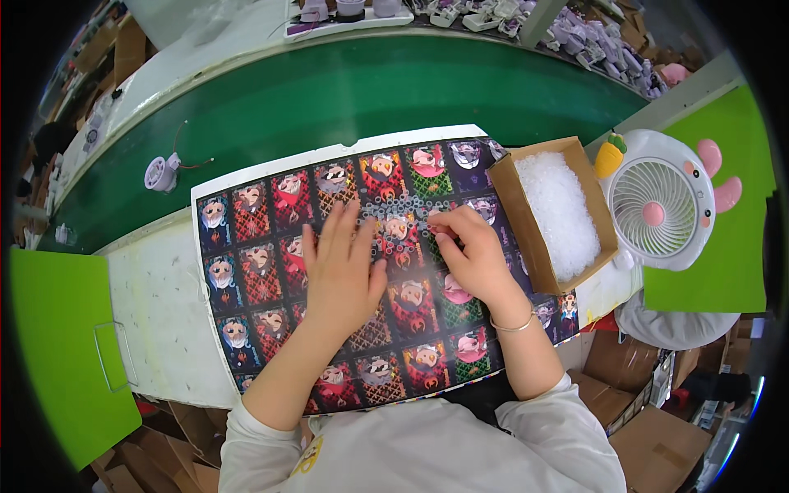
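On the character-print sheet [329, 153], head view, we've got a loose scatter of small clear rings [396, 223] near the upper middle, between our two hands. Left hand [339, 261]: palm down, fingers extended and slightly spread, at the rings' left edge. Right hand [477, 256]: curled, thumb and index narrow, at the rings' right edge; too small for us to tell if a ring is pinched there. Right of that, cardboard box [526, 223] full of clear-white bits [560, 215], sitting partly over the sheet. White fan [653, 215] just beside the box. Green belt [353, 90] runs behind, beyond the sheet.
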Available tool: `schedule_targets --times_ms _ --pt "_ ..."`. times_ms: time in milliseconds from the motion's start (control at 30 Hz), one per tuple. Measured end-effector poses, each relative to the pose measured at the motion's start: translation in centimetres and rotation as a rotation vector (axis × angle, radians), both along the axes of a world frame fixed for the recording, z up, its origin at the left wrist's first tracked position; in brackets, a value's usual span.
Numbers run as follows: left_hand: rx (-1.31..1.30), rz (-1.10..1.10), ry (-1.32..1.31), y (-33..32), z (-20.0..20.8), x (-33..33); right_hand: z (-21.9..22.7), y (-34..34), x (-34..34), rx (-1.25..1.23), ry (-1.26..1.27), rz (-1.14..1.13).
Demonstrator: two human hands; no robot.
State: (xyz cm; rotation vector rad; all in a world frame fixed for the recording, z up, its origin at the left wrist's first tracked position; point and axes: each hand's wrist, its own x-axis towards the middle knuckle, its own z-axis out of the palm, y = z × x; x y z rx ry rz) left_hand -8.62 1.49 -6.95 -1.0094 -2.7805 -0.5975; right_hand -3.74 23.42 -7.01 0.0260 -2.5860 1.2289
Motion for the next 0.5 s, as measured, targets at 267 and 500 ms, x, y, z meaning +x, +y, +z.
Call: schedule_targets --times_ms 267,500 --pt "-0.047 0.123 -0.096 -0.4 -0.6 -0.5 0.3 -0.2 -0.1 0.010 0.010 0.003" --pt "0.731 -0.087 -0.214 -1.6 -0.7 -2.1 0.2 0.1 -0.1 0.012 0.001 0.015"
